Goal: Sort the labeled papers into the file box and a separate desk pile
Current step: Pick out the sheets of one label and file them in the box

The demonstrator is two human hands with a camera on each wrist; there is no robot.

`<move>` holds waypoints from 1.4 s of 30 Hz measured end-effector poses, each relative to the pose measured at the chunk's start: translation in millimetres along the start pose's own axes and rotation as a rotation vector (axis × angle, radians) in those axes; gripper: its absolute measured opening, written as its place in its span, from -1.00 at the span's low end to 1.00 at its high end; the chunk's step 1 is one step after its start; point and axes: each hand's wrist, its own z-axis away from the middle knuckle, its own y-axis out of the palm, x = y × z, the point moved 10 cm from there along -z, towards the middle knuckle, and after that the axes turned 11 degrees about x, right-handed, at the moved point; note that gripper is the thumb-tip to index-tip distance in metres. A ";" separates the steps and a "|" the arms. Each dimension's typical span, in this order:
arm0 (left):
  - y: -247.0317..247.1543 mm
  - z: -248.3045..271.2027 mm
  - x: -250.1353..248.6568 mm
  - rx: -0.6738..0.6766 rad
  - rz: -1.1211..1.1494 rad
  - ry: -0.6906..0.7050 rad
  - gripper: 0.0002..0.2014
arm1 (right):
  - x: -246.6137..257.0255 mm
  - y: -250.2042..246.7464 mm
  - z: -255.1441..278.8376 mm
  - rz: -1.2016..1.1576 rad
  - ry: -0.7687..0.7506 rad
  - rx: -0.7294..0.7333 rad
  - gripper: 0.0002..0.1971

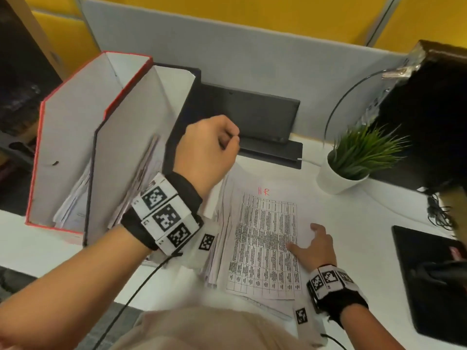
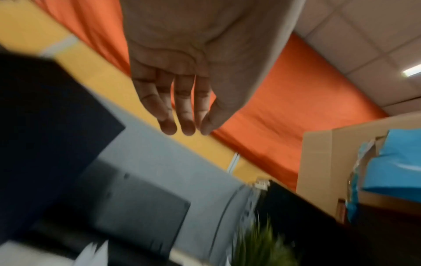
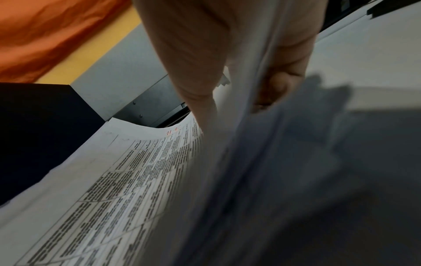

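A stack of printed table sheets (image 1: 262,238) lies on the white desk (image 1: 366,223), and the top sheet carries a red "HR" mark (image 1: 263,191). My right hand (image 1: 313,246) is at the stack's right edge, thumb on top. In the right wrist view, that hand (image 3: 239,100) pinches lifted sheet edges (image 3: 250,144) above the printed page (image 3: 114,180). Two upright file boxes stand at the left, one red-edged (image 1: 65,137) and one dark-edged (image 1: 131,152), both with papers inside. My left hand (image 1: 209,147) hovers by the dark-edged box's right wall. Its fingers (image 2: 182,117) hang loose and hold nothing.
A potted green plant (image 1: 353,160) stands at the right rear of the desk. A dark device on a stand (image 1: 252,117) leans against the grey partition. A black pad (image 1: 429,274) lies at the right edge, below a dark box (image 1: 429,109). Cables run from both wristbands.
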 end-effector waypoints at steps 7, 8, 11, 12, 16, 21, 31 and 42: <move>145.5 36.1 106.0 0.619 -0.309 -0.443 -0.71 | -1.2 2.9 6.8 -0.003 0.021 0.022 -0.11; 154.3 39.8 115.9 0.634 -0.304 -0.462 -0.67 | -1.5 3.4 7.5 -0.002 0.023 0.029 -0.11; 167.0 43.6 132.9 0.619 -0.270 -0.521 -0.54 | -1.9 4.0 8.5 0.016 0.023 0.047 -0.09; 167.6 42.6 133.9 0.606 -0.257 -0.528 -0.52 | -2.3 3.7 8.7 0.032 0.024 0.050 -0.09; 164.9 33.6 133.2 0.508 -0.128 -0.510 -0.59 | -2.3 1.3 9.4 0.068 0.010 0.067 -0.11; 169.0 35.1 125.5 0.504 -0.117 -0.406 -0.60 | -4.9 -7.8 4.2 -0.027 0.020 0.091 -0.26; 150.6 47.4 119.8 0.299 0.178 -0.244 -0.82 | 3.3 -26.8 -6.5 -0.353 -0.027 0.021 -0.30; 167.3 45.1 130.4 0.465 0.449 -0.358 -0.72 | 7.9 -23.3 -4.4 -0.412 -0.133 0.055 -0.69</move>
